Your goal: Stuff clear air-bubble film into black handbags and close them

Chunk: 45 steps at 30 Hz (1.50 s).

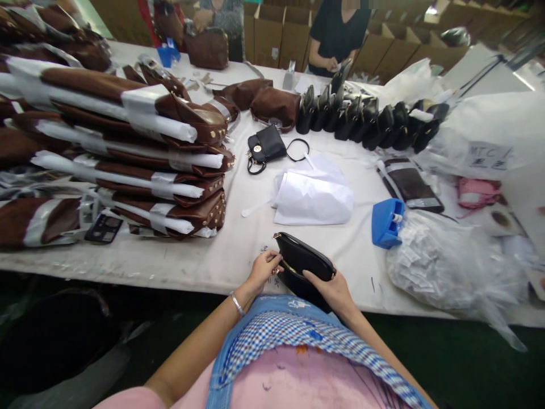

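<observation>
A small black purse point(304, 259) with a gold zip rests at the near edge of the white table point(238, 250). My left hand point(264, 270) pinches its left end near the zip, fingers closed. My right hand point(331, 288) grips the purse from below on the right side. A silver bracelet point(237, 303) circles my left wrist.
Brown bags wrapped in white paper point(128, 147) are stacked at the left. A black purse with a strap point(266, 146), white dust bags point(313, 196), a blue dispenser point(386, 222), a clear bag of packets point(447, 267) and a row of black purses point(366, 119) lie beyond. Other people stand across the table.
</observation>
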Motion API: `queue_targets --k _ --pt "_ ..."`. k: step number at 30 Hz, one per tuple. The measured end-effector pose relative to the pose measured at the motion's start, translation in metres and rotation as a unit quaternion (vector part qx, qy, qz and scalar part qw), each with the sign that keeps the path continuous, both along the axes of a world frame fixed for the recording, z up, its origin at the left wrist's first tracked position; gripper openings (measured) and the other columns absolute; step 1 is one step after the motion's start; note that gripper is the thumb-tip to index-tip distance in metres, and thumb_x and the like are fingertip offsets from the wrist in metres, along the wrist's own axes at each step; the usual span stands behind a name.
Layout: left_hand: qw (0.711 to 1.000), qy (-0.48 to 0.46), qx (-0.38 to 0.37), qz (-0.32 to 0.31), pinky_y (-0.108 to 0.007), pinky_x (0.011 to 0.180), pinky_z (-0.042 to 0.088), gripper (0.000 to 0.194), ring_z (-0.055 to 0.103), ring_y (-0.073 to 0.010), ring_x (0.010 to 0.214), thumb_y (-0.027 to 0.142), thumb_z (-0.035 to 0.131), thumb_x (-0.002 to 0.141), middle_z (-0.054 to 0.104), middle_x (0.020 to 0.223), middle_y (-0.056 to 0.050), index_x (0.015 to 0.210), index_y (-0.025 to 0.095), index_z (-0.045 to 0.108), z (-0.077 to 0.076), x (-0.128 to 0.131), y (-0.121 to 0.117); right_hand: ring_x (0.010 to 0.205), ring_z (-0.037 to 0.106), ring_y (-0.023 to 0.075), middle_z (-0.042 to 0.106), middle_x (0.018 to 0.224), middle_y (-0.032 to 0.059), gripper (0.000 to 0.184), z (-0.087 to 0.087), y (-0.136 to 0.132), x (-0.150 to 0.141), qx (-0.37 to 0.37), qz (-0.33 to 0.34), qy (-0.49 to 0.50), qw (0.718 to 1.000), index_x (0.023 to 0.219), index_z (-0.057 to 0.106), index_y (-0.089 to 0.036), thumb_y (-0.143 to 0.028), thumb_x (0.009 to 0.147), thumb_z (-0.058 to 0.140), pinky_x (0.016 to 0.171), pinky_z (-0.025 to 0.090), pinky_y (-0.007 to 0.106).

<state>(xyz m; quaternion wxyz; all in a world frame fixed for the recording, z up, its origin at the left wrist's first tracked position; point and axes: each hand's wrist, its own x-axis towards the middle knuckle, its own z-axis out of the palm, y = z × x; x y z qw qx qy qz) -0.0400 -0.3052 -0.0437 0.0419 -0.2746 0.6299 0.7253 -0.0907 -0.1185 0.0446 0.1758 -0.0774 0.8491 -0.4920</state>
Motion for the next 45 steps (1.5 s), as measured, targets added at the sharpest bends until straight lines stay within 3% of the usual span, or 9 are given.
queue_targets --k 3,6,15,19,22,26,30,38,45 --pt "1.0 0.005 -0.002 0.015 -0.024 0.051 0.045 0.03 0.064 -0.0154 0.056 0.045 0.061 0.08 0.068 0.072 -0.004 0.085 0.016 0.062 0.0 -0.001 -0.007 0.117 0.059 0.0269 0.061 0.13 0.0061 0.077 0.001 -0.008 -0.002 0.008 0.037 -0.029 0.999 0.142 0.042 -0.026 -0.039 0.073 0.073 0.103 0.047 0.045" --pt "0.998 0.018 -0.04 0.05 -0.026 0.064 0.05 0.023 0.065 -0.0151 0.064 0.038 0.068 0.075 0.07 0.082 -0.004 0.084 0.017 0.065 0.003 0.002 -0.017 0.116 0.06 0.0266 0.06 0.131 0.0061 0.075 -0.002 -0.018 -0.004 0.034 0.048 -0.039 0.997 0.144 0.037 -0.026 -0.036 0.075 0.066 0.103 0.047 0.046" --pt "0.992 -0.003 -0.044 0.116 -0.025 0.065 0.05 0.024 0.064 -0.0143 0.066 0.036 0.071 0.072 0.07 0.074 -0.003 0.083 0.015 0.068 -0.012 -0.008 -0.031 0.111 0.063 0.0258 0.059 0.132 0.0043 0.062 -0.011 -0.023 -0.009 0.084 0.103 0.008 0.991 0.14 0.042 -0.028 -0.031 0.079 0.056 0.092 0.054 0.039" --pt "0.994 -0.008 -0.02 0.106 -0.023 0.057 0.049 0.031 0.062 -0.0133 0.06 0.038 0.072 0.07 0.071 0.074 -0.005 0.085 0.012 0.068 -0.022 -0.021 -0.032 0.106 0.065 0.023 0.063 0.126 0.0038 0.057 -0.005 -0.022 -0.013 0.092 0.118 -0.001 0.989 0.137 0.042 -0.026 -0.028 0.082 0.054 0.09 0.054 0.035" --pt "0.995 0.0 -0.031 0.095 -0.026 0.063 0.051 0.028 0.064 -0.0155 0.066 0.035 0.073 0.069 0.072 0.078 -0.006 0.085 0.013 0.07 -0.021 -0.026 -0.035 0.109 0.063 0.0222 0.063 0.126 0.0033 0.054 -0.003 -0.019 -0.016 0.084 0.131 -0.008 0.988 0.136 0.042 -0.026 -0.028 0.083 0.053 0.093 0.052 0.034" --pt "0.994 0.026 -0.091 0.061 -0.028 0.081 0.049 0.015 0.065 -0.018 0.082 0.029 0.076 0.069 0.072 0.085 -0.003 0.081 0.02 0.072 -0.009 -0.021 -0.044 0.108 0.063 0.0226 0.065 0.122 0.0025 0.052 0.0 -0.013 -0.015 0.095 0.129 -0.02 0.987 0.136 0.043 -0.028 -0.03 0.085 0.054 0.094 0.051 0.036" --pt "0.984 0.032 -0.175 0.0 -0.028 0.081 0.048 0.008 0.065 -0.0176 0.082 0.03 0.068 0.078 0.071 0.084 0.0 0.084 0.024 0.07 -0.003 -0.012 -0.042 0.11 0.062 0.0226 0.064 0.124 0.0028 0.051 0.002 -0.01 -0.013 0.092 0.116 -0.018 0.989 0.136 0.044 -0.028 -0.032 0.086 0.054 0.097 0.049 0.037" --pt "0.999 -0.006 -0.052 -0.001 -0.025 0.056 0.049 0.019 0.064 -0.0148 0.058 0.031 0.061 0.082 0.071 0.076 -0.006 0.085 0.014 0.067 -0.035 -0.001 -0.014 0.115 0.059 0.0238 0.06 0.13 0.0062 0.058 -0.012 -0.016 -0.015 0.081 0.189 -0.012 0.979 0.136 0.046 -0.023 -0.025 0.078 0.056 0.099 0.047 0.04" --pt "0.995 0.015 -0.072 0.064 -0.027 0.074 0.051 0.012 0.066 -0.0167 0.079 0.026 0.067 0.076 0.072 0.084 -0.004 0.083 0.017 0.069 -0.038 -0.02 -0.026 0.11 0.062 0.0218 0.066 0.119 0.003 0.047 0.003 -0.011 -0.024 0.044 0.159 -0.047 0.985 0.132 0.049 -0.024 -0.031 0.086 0.056 0.099 0.047 0.037"
